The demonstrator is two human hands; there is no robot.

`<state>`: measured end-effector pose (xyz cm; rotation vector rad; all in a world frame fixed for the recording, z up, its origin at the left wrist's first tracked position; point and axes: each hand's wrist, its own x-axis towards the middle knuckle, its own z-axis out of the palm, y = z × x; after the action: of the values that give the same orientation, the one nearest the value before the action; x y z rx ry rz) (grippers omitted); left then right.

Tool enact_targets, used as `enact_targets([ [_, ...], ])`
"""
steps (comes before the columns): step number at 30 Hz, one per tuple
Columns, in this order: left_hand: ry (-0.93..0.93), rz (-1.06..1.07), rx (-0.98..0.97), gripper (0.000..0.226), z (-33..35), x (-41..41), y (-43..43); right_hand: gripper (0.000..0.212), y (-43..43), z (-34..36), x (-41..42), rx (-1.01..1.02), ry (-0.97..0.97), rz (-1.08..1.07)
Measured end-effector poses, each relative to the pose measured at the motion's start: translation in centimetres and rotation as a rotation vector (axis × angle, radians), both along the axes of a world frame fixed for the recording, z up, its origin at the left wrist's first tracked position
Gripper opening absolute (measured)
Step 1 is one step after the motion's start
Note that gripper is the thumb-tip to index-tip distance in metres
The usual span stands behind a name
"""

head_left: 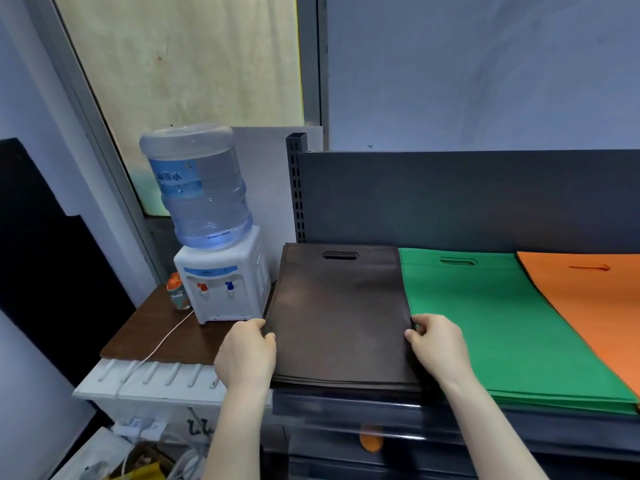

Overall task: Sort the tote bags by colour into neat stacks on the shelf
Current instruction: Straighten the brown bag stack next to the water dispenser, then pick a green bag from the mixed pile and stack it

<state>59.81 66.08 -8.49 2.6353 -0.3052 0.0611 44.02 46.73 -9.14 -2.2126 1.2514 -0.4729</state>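
A person leans over the shelf [346,407], both bare forearms reaching forward and a hand on either side of the brown tote bags [341,313]. The left hand [247,355] grips the pile's left edge with the thumb on top and the fingers [266,336] curled against the side. The right hand [438,344] mirrors it on the right edge, thumb pinching down on the top bag; the rest of its fingers are hidden under the palm. The brown pile lies flat at the shelf's left end, handle slots toward the dark back panel [450,199], its front layers slightly fanned at the shelf lip. Just beside it, edges touching, lies the green stack [485,334]. The orange stack [595,306] overlaps the green one's right side and runs out of view. A slotted upright post [297,188] marks the shelf's left corner. Beyond it, on a lower wooden worktop [156,334], stands a white water dispenser [225,285] close to the brown pile's left edge, and it carries a large clear bottle [201,188] holding water. A small orange-capped jar [177,292] sits by the dispenser, and a pale cable [166,337] trails across the bare wood in front.
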Motion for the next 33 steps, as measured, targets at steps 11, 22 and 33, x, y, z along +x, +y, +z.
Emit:
enact_targets([
  [11,-0.144,-0.345,-0.193,0.045,4.2,-4.7,-5.9,0.047,-0.4,3.4,-6.7,-0.303,-0.015,-0.006],
  [22,-0.121,-0.807,-0.078,0.054,3.7,-12.4,-14.9,0.056,-3.1,4.6,-15.3,-0.329,0.091,-0.126],
  [33,-0.166,-1.019,-0.026,0.053,5.7,-22.2,-23.1,0.041,-7.9,6.2,-25.4,-0.32,0.172,-0.205],
])
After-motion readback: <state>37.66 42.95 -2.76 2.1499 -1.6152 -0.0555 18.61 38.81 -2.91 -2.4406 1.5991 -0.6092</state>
